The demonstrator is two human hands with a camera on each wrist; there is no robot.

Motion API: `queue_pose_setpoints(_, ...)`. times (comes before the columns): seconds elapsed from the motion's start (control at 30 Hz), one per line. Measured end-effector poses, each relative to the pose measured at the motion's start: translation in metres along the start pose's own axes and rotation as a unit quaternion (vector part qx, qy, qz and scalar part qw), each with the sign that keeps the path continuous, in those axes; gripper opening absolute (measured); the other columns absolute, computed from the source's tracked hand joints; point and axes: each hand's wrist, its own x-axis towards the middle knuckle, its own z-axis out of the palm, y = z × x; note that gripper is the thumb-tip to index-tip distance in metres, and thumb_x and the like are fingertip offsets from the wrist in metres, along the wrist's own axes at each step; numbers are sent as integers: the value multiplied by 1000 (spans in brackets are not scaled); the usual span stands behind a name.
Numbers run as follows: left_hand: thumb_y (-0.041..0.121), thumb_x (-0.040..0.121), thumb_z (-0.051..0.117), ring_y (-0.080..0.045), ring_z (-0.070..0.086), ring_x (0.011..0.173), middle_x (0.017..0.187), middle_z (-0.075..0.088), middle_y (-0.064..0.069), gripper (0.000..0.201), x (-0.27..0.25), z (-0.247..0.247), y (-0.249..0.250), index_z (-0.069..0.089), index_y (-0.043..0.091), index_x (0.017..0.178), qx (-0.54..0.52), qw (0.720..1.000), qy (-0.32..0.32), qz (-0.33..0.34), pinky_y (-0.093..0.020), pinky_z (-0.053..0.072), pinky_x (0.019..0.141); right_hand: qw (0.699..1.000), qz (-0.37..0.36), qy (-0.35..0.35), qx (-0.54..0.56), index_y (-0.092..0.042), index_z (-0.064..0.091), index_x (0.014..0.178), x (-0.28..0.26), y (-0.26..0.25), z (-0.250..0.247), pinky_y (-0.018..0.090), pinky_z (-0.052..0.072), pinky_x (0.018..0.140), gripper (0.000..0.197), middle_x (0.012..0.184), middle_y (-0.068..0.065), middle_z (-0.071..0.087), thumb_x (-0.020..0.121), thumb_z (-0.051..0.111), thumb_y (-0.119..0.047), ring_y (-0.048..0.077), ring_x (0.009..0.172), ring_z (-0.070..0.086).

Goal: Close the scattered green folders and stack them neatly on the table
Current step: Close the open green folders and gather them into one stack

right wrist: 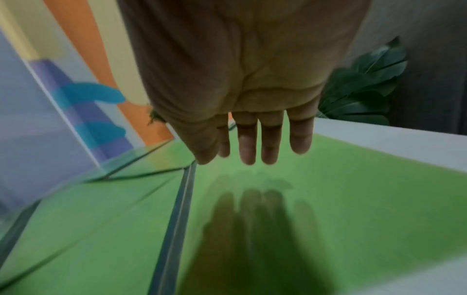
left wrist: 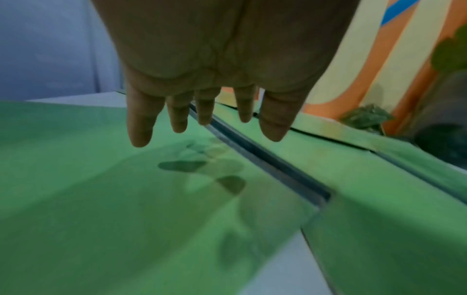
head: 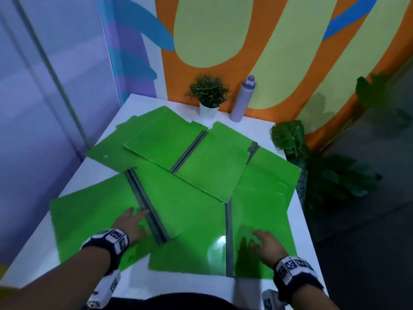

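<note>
Several green folders lie spread open and overlapping on the white table [head: 143, 101]. The near-left folder [head: 93, 218] has a grey spine [head: 146, 206]; my left hand [head: 131, 222] hovers flat just above its left leaf beside that spine, fingers straight [left wrist: 140, 127], holding nothing. The near-right folder [head: 190, 253] has a grey spine [head: 229, 240]; my right hand [head: 266, 242] hovers over its right leaf [right wrist: 328, 199], fingers straight [right wrist: 248, 147], casting a shadow. Another open folder [head: 192, 157] lies on top at the centre, and more folders [head: 268, 173] sit at the far left and right.
A small potted plant [head: 209, 95] and a lilac bottle [head: 243, 99] stand at the table's far edge against the painted wall. A large leafy plant [head: 288, 137] rises beside the table's right edge. The near table edge [head: 178, 285] is bare.
</note>
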Motion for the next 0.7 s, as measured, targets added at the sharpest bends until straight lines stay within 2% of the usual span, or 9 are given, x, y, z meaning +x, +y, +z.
queue_pose_setpoints(0.07, 45, 87, 54, -39, 17, 146, 162, 3, -15, 72, -5, 13, 3, 19, 40, 150, 41, 999, -33, 12, -46, 23, 119, 999, -20, -13, -45, -26, 37, 140, -2, -5, 14, 40, 38, 106, 56, 143, 8, 40, 87, 54, -29, 26, 124, 46)
queue_pose_setpoints(0.17, 49, 88, 52, -40, 8, 147, 163, -1, -12, 73, -19, 31, 2, 15, 40, 151, 87, 994, -61, 19, -50, 15, 120, 990, -71, -69, -104, -35, 20, 145, -13, -11, 39, 53, 32, 109, 73, 157, 1, 16, 81, 57, -39, 26, 139, 25)
queue_pose_setpoints(0.3, 47, 85, 55, -37, 14, 146, 162, 8, -2, 74, -33, 37, -22, 19, 37, 149, 81, 995, -51, 14, -56, 29, 114, 986, -64, -107, -109, -38, 17, 144, -18, 2, 50, 65, 29, 105, 79, 158, -6, 4, 79, 61, -46, 22, 142, 13)
queue_pose_setpoints(0.37, 47, 84, 55, -31, 33, 138, 155, 27, -2, 67, -41, 31, -35, 31, 33, 145, 76, 997, -27, -6, -51, 40, 108, 986, -56, -107, -115, -37, 18, 144, -17, 16, 45, 64, 30, 104, 76, 157, -9, 5, 80, 59, -47, 21, 142, 15)
queue_pose_setpoints(0.47, 53, 85, 51, -25, 57, 109, 121, 48, -4, 52, -47, 20, -49, 50, 25, 128, 83, 994, 14, -66, -43, 52, 94, 987, -25, -103, -119, -36, 25, 143, -14, 35, 34, 61, 31, 106, 67, 157, -9, 9, 83, 56, -45, 21, 141, 19)
queue_pose_setpoints(0.53, 57, 86, 45, -27, 60, 101, 112, 50, -7, 52, -44, 13, -50, 56, 20, 121, 98, 990, 13, -102, -42, 53, 90, 990, 5, -79, -115, -33, 35, 137, -13, 36, 27, 56, 35, 105, 56, 154, -4, 22, 85, 54, -44, 23, 135, 31)
queue_pose_setpoints(0.6, 62, 87, 40, -26, 62, 95, 110, 52, -9, 57, -37, 10, -42, 60, 19, 118, 101, 988, 15, -114, -37, 54, 87, 991, 14, -42, -125, -30, 45, 126, -16, 24, 25, 47, 44, 100, 44, 139, 1, 41, 86, 53, -46, 22, 119, 47)
queue_pose_setpoints(0.67, 69, 85, 35, -22, 60, 89, 112, 53, -8, 64, -32, 11, -29, 64, 19, 112, 120, 985, -2, -123, -33, 54, 82, 991, 6, -27, -131, -27, 46, 123, -19, 7, 30, 42, 48, 95, 46, 129, 3, 47, 83, 56, -50, 19, 108, 50)
queue_pose_setpoints(0.7, 73, 82, 34, -21, 59, 89, 112, 52, -7, 67, -31, 13, -22, 65, 20, 108, 136, 982, -14, -131, -32, 53, 81, 991, 2, -36, -130, -27, 41, 128, -20, 1, 35, 43, 47, 96, 56, 132, 5, 43, 81, 59, -52, 22, 112, 48)
